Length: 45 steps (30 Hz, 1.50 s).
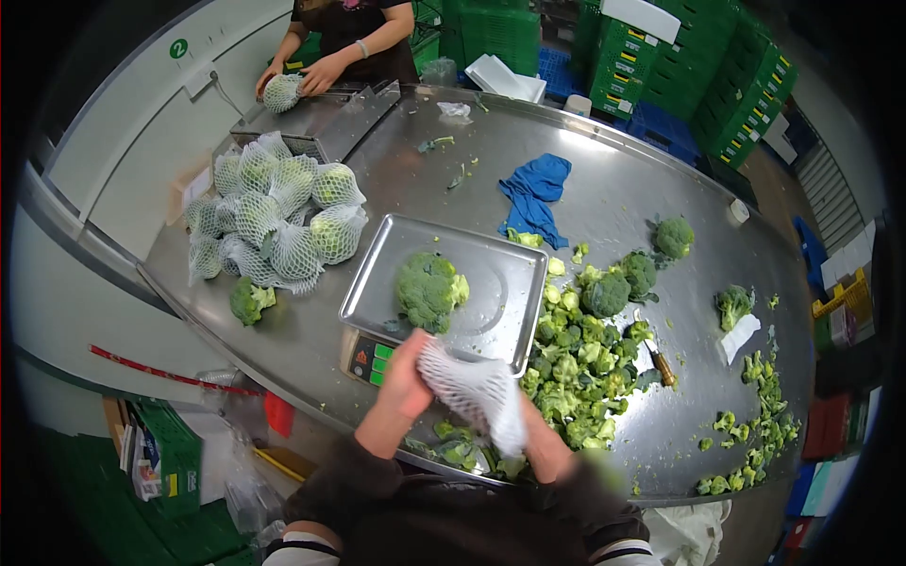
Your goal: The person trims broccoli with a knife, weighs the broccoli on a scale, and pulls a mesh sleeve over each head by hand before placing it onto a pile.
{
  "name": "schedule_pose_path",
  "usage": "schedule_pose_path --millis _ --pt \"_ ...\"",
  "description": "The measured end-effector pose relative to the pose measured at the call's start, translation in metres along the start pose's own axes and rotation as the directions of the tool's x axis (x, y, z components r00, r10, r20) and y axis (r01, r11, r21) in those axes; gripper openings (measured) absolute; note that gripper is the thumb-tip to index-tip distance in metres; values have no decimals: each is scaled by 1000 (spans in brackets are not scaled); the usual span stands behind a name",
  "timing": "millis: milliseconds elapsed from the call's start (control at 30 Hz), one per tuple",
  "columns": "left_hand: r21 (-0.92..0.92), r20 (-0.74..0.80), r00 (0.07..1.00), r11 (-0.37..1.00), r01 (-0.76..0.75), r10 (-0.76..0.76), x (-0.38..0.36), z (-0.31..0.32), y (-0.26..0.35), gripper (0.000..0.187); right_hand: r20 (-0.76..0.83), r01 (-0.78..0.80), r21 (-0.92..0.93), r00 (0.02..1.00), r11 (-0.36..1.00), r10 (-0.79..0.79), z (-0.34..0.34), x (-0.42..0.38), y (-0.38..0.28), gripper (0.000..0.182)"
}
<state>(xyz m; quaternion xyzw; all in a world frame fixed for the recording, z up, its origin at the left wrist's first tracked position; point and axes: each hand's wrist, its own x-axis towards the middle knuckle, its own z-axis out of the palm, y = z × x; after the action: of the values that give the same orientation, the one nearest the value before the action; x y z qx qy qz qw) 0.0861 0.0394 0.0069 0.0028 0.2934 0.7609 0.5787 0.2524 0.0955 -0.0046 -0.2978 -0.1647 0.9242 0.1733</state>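
Observation:
A white foam net sleeve (477, 391) hangs in front of my body. My left hand (409, 375) grips its upper left end, fingers closed, just below the metal weighing tray (377, 274). Over my right hand (540, 436) the net hides the fingers; only the wrist side shows. A broccoli head (427, 291) lies in the tray, its cut stem pointing right, close above my left hand. Under the tray's lower left corner shows the scale's panel (370, 360) with green displays. Cut broccoli pieces (576, 368) are heaped right of the tray.
Netted broccoli heads (274, 212) are piled at the left, with a bare head (250, 302) below. A blue cloth (536, 196) lies behind the tray. A knife (662, 365) rests right of the heap. Across the table a co-worker (354, 47) holds a netted head.

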Motion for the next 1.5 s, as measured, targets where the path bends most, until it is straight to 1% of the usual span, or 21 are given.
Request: schedule_pose_path --millis 67,100,133,200,333,400,467,500,567,733,800,867,933,1033,1100,1133,1200,1267,1333,1367,1500 --pt "-80 54 989 986 144 -140 -6 -4 24 29 99 -126 -361 980 924 173 21 -18 -7 40" --pt "-23 35 974 974 226 -225 -14 -9 20 33 331 -145 -460 888 876 320 -1 2 -10 36" --pt "31 10 952 952 305 -305 -26 -16 11 39 214 -128 -521 938 844 274 10 0 -22 33" --pt "-29 -61 841 843 537 -538 -48 -40 -8 41 240 -73 -245 962 967 133 8 13 -43 31" --pt "336 -126 887 821 460 -445 -23 -52 6 28 156 5 -295 987 956 43 31 31 -55 32" --pt "611 -212 971 761 221 -112 -4 -36 34 18 196 67 -530 979 846 45 39 43 -70 35" --pt "614 -217 950 788 -44 223 19 -52 44 22 474 478 -876 832 -63 -290 53 57 -86 39" --pt "644 -227 925 760 -93 305 28 -50 45 22 473 477 -877 831 -60 -293 61 65 -89 39" --pt "675 -228 895 725 -139 384 42 -44 47 22 509 477 -848 606 -233 -612 78 84 -85 40" --pt "502 -349 921 864 27 174 46 -31 59 29 442 471 -873 651 -129 -617 72 101 -65 33" --pt "427 -282 920 894 -134 272 48 -42 52 29 487 681 -731 566 45 -665 74 76 -54 28" --pt "434 19 902 810 -395 430 29 -25 57 32 662 726 -650 396 -225 -636 91 24 -57 23" --pt "510 114 869 723 -466 481 25 -15 60 49 708 779 -603 425 -170 -564 94 -8 -54 22" --pt "330 238 934 883 -334 265 20 -10 38 58 656 776 -630 545 19 -522 81 -14 -43 27" --pt "59 275 945 984 168 -178 6 -24 35 54 546 684 -701 695 199 -467 65 -10 -42 31" --pt "63 273 943 982 178 -189 3 -31 31 54 538 681 -704 697 203 -474 62 -16 -43 31" --pt "27 283 918 959 283 -278 2 -45 23 55 351 382 -750 922 540 -164 60 -29 -51 31" --pt "160 121 958 958 239 -259 -12 -33 20 55 321 310 -745 943 591 -90 54 -33 -53 34" --pt "-7 112 895 900 435 -432 -13 -21 14 58 297 57 -326 954 944 45 41 -30 -48 42" --pt "-135 101 898 889 438 -427 -24 1 16 55 218 150 -172 970 974 -111 50 -24 -38 48" --pt "-160 115 861 846 509 -496 -23 4 25 46 99 139 214 982 967 -163 33 -15 -21 50"
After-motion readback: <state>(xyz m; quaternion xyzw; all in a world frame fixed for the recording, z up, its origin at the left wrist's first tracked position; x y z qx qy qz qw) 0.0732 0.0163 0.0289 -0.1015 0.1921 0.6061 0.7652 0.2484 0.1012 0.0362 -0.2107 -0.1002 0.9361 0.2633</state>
